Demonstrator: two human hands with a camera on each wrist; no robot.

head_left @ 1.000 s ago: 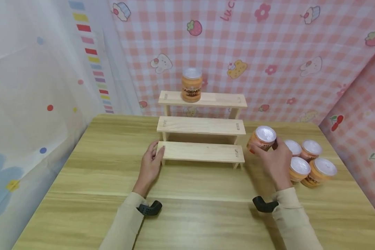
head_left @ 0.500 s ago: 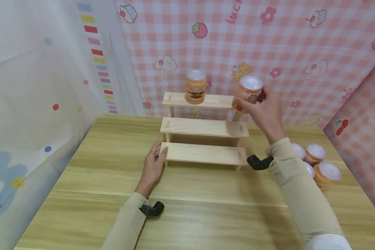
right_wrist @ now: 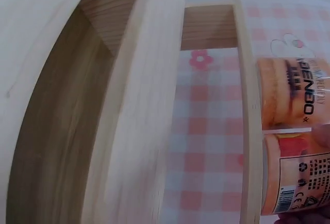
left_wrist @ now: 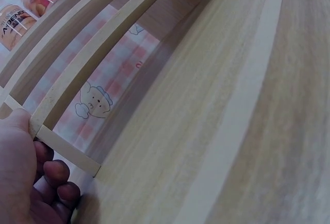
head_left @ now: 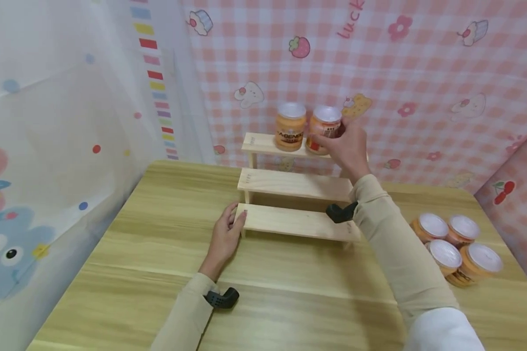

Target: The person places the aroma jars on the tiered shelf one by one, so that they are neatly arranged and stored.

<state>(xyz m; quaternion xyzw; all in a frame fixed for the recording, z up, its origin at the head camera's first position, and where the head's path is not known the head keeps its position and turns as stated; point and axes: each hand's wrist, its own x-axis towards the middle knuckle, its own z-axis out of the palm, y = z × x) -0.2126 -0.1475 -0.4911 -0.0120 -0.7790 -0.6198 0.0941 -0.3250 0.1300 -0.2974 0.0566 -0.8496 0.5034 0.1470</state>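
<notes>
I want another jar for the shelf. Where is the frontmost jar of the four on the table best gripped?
Grip the frontmost jar around its orange side wall, below the silver lid, coming from the front right: it leans, and its neighbours crowd its left and rear.

Wooden table with three-step wooden rack and four jars.
</notes>
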